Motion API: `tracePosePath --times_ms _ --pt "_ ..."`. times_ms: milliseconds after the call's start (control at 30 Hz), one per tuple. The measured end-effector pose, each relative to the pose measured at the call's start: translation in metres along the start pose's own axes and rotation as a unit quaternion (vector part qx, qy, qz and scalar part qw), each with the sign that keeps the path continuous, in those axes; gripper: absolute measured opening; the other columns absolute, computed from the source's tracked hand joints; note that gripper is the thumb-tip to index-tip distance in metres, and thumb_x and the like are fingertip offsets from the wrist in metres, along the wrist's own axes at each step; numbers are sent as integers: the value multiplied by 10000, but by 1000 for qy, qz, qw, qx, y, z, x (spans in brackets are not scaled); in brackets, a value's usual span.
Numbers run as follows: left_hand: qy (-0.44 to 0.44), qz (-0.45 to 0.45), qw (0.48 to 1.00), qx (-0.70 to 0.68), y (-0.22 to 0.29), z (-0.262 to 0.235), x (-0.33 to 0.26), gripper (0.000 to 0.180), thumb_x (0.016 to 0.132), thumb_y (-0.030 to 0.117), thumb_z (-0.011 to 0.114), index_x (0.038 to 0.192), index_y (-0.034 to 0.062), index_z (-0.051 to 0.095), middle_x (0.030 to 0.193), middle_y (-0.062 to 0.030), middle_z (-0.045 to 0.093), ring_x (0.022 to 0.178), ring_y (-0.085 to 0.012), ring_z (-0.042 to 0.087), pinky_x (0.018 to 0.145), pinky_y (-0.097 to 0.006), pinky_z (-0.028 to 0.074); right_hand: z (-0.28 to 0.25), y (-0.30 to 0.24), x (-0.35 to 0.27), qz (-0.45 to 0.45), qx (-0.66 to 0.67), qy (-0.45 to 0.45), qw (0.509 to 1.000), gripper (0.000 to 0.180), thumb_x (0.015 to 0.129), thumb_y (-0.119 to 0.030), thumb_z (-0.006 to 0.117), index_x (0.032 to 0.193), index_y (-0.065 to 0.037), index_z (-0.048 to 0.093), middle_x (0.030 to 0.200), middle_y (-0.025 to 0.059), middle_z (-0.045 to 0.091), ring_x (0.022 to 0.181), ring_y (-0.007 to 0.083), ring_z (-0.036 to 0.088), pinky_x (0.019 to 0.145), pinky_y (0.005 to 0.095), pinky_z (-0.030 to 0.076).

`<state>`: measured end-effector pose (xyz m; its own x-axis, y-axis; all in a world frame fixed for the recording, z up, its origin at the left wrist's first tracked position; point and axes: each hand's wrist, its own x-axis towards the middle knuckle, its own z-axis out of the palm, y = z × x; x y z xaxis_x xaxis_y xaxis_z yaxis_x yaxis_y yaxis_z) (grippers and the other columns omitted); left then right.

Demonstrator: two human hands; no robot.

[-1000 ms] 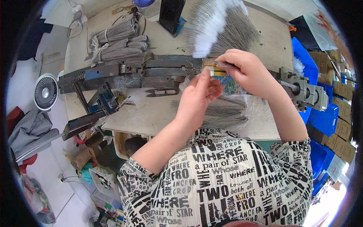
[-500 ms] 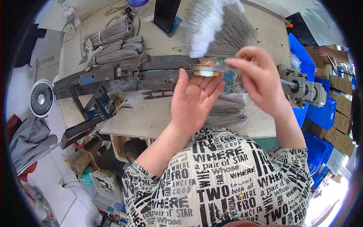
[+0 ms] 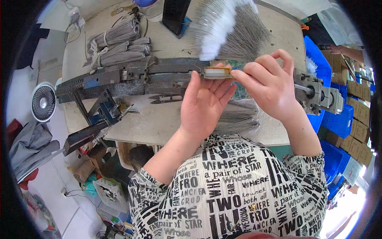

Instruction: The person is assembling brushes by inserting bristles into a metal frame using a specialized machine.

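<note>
The small yellow frame [image 3: 217, 72] with white filling sits at the right part of the dark rail [image 3: 175, 65]. The left hand [image 3: 202, 109] is spread, palm up, fingers at its near edge, probably for support; the right hand [image 3: 268, 85] is at its right end, whether pinching I cannot tell.

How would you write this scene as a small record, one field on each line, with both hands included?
Left hand: open, palm up, its fingertips partly hidden by the brass-coloured frame
Right hand: thumb and fingers at the frame's right end; exact grip unclear
Inside frame: white piece
Left of frame: long dark metal fixture
Beyond frame: fanned thin wires with a white band
Far left on table: tied grey bundles
</note>
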<state>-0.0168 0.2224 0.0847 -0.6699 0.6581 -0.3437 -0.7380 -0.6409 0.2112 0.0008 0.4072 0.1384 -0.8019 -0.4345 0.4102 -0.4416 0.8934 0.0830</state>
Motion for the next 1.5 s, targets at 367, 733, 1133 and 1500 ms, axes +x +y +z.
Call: tracePosePath --times_ms 367,733,1133,1500 --pt "7 13 999 28 2 3 1 692 1023 532 335 1445 -16 339 1475 -174 401 1375 -259 383 1194 -410 243 2 11 -14 6 17 12 1000 206 693 -149 673 898 -171 677 801 -71 552 807 115 557 918 403 360" --pt "21 16 1000 11 1 8 -1 720 1015 543 351 1440 -37 334 1460 -170 416 1355 -265 403 1192 -408 252 -5 9 -9 10 47 8 999 212 714 -176 668 925 -175 690 772 -72 525 793 123 539 902 403 359" --pt "1 23 1000 19 0 3 3 719 1012 545 364 1434 -38 340 1458 -175 418 1355 -262 408 1184 -410 265 5 -2 -10 -19 18 18 1000 196 714 -163 661 909 -171 670 774 -70 524 797 129 538 903 401 359" --pt "6 22 999 22 1 4 2 713 1014 530 374 1437 -42 332 1460 -181 411 1360 -274 398 1184 -414 273 -4 17 -13 -16 23 2 1000 194 697 -156 689 887 -171 650 775 -73 525 794 120 537 903 397 354"
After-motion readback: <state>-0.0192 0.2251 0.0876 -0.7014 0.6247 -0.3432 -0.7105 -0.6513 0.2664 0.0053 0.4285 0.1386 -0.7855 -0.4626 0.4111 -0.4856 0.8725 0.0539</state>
